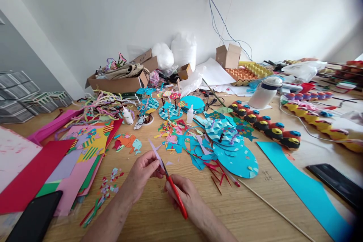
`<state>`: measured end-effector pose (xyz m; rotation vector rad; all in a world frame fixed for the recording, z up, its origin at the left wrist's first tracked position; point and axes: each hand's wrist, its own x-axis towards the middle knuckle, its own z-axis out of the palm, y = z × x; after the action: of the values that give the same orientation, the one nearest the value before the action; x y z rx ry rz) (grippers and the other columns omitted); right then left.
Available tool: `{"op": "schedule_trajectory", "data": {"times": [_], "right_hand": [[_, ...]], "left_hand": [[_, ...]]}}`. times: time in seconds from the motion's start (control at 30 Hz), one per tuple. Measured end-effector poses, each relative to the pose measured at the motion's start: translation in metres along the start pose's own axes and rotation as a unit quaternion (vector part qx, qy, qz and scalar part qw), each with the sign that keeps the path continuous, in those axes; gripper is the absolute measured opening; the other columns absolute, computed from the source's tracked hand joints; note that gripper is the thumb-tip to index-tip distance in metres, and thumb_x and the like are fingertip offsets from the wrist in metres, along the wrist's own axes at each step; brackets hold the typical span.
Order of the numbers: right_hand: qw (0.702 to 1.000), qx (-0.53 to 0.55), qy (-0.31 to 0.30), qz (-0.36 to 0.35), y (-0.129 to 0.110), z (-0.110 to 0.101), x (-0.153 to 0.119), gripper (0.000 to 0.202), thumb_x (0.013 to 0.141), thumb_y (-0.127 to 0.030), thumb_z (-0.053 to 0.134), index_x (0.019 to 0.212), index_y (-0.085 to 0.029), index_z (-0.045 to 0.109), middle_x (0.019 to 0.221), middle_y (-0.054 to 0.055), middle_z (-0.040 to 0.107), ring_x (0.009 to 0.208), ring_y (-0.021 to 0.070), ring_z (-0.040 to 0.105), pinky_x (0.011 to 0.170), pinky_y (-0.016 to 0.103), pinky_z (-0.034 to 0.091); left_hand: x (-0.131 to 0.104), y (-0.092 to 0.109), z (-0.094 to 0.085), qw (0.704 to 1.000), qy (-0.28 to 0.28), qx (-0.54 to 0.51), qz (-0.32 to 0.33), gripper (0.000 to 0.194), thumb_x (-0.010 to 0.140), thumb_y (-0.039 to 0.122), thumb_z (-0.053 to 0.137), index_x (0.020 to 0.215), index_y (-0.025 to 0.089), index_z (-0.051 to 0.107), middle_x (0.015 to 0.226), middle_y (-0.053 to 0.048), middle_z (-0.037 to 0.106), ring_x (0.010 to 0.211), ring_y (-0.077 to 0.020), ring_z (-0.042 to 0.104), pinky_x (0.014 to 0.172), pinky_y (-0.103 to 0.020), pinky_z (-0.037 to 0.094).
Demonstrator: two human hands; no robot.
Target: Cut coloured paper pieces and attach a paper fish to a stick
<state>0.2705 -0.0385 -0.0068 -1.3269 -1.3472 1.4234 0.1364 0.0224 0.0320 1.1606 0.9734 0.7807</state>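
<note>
Between the thumb and fingers of my left hand (147, 167) is a narrow strip of lilac paper (154, 149), pointing up and away. My right hand (181, 193) grips red-handled scissors (177, 198), whose dark blades meet the lower part of the strip close to my left fingertips. Paper scraps (181, 140) in blue, pink and yellow lie just beyond my hands. Orange and blue paper fish (130, 142) rest on the wooden table (153, 211) to the left of the scraps.
Coloured paper sheets (70, 177) and a phone (35, 215) lie left. Glue bottles (190, 114), blue discs (235, 159) and painted egg-carton strips (266, 126) stand beyond. A thin stick (272, 206), blue paper (303, 189) and another phone (337, 183) lie right.
</note>
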Motion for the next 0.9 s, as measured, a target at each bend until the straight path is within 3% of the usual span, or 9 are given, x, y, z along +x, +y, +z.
{"op": "schedule_trajectory", "data": {"times": [0.5,0.73,0.9], "right_hand": [[0.999,-0.039,0.009,-0.005,-0.004,-0.001,0.001,0.025,0.079,-0.030,0.040,0.061,-0.016,0.051,0.051,-0.005,0.036,0.049,0.0086,0.033,0.046,0.021,0.020],[0.999,-0.039,0.014,-0.023,-0.005,-0.001,0.000,0.030,0.079,-0.033,0.040,0.054,-0.018,0.036,0.052,-0.006,0.030,0.050,0.0082,0.030,0.045,0.021,0.020],[0.995,-0.083,0.036,-0.053,-0.001,-0.001,0.001,0.030,0.078,-0.030,0.042,0.052,-0.018,0.034,0.051,-0.006,0.030,0.050,0.0082,0.028,0.045,0.021,0.021]], "left_hand": [[0.002,-0.008,-0.002,1.000,-0.009,-0.010,0.001,0.012,0.073,0.026,0.055,0.069,0.015,0.053,0.063,0.000,0.058,0.060,-0.0109,0.054,0.058,-0.023,0.045],[0.002,-0.009,-0.002,1.000,-0.009,-0.022,-0.002,0.013,0.072,0.027,0.056,0.069,0.015,0.054,0.062,0.000,0.058,0.060,-0.0112,0.054,0.057,-0.023,0.045],[0.003,-0.011,-0.002,1.000,-0.009,-0.030,-0.002,0.016,0.071,0.030,0.058,0.069,0.015,0.054,0.063,-0.001,0.058,0.060,-0.0115,0.054,0.057,-0.023,0.045]]}}
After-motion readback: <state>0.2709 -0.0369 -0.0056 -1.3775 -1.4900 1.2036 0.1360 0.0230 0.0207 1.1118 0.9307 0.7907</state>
